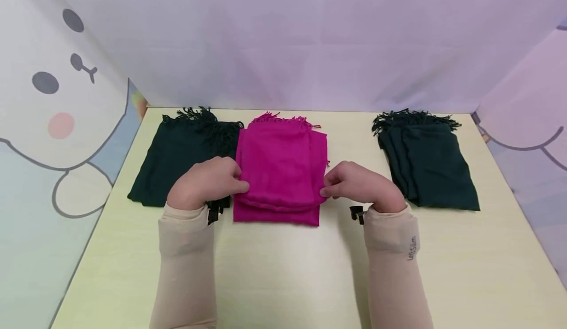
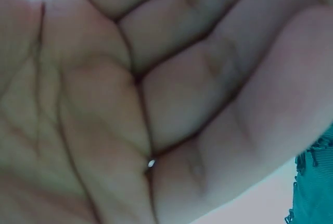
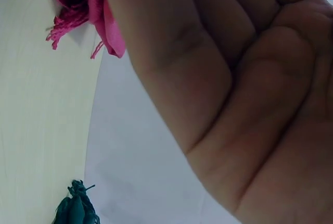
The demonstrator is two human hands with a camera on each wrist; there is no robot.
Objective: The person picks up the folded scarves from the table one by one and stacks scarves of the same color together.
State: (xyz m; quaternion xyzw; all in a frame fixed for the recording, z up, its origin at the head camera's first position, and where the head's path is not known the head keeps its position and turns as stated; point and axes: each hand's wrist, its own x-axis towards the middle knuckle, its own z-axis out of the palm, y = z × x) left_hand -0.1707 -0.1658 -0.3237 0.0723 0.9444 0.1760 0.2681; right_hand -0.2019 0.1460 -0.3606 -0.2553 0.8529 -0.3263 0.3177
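In the head view, a folded magenta scarf (image 1: 276, 161) with a fringe lies at the middle of the table, fringe towards the far wall. My left hand (image 1: 208, 181) pinches the near left corner of its upper layers, thumb on top. At the near right corner, my right hand (image 1: 361, 183) pinches the same layers. A lower layer sticks out towards me beneath them. In the left wrist view the palm (image 2: 156, 94) fills most of the picture, and its fingertips are out of sight. The right wrist view has the palm at right and magenta scarf fringe (image 3: 70, 21) at upper left.
A folded dark green fringed scarf (image 1: 177, 164) lies just left of the magenta one, partly behind my left hand. Another dark green scarf (image 1: 431, 166) lies at right. Fabric walls (image 1: 310, 43) stand behind and beside the pale table (image 1: 283, 275).
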